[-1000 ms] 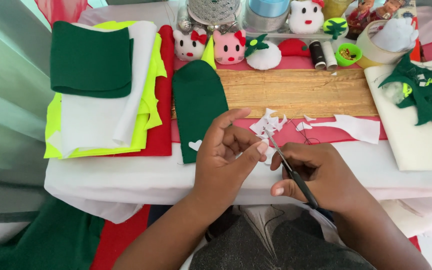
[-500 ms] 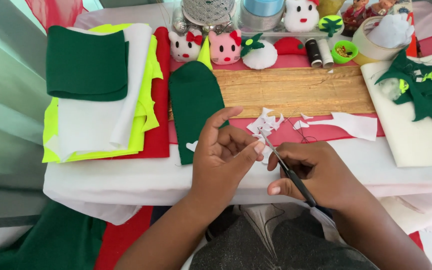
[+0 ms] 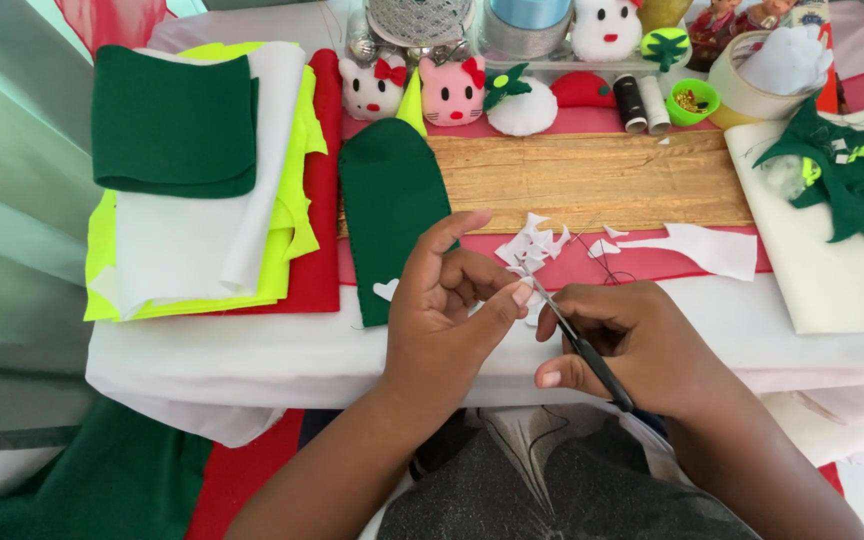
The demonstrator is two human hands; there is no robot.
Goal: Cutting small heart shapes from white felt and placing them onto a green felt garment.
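**Small scissors met white felt at the table's near edge**

The left hand (image 3: 442, 310) pinched a small scrap of white felt (image 3: 530, 306) between thumb and fingertips, fingers drawn narrow around it, just above the near edge of the table (image 3: 252, 350). The right hand (image 3: 632, 345) was closed around a pair of slim black-handled scissors (image 3: 580, 345), whose blades pointed up and left and touched the scrap the left hand held. Both hands hovered close together, almost touching, over the white cloth at the middle of the near edge.

Just beyond the fingers lay a heap of white felt trimmings (image 3: 537, 240) on a pink strip, with a longer white felt offcut (image 3: 707, 250) to its right. A dark green felt piece with a rounded top (image 3: 387, 210) lay to the left of the hands, reaching toward the far side. A stack of folded felt sheets in green, white, neon yellow and red (image 3: 212, 190) filled the left end of the table. A wooden board (image 3: 592, 180) lay across the middle, and a row of small stuffed felt figures (image 3: 452, 90) stood along the far edge. A green felt shape (image 3: 852, 170) rested on a white sheet at the right end.
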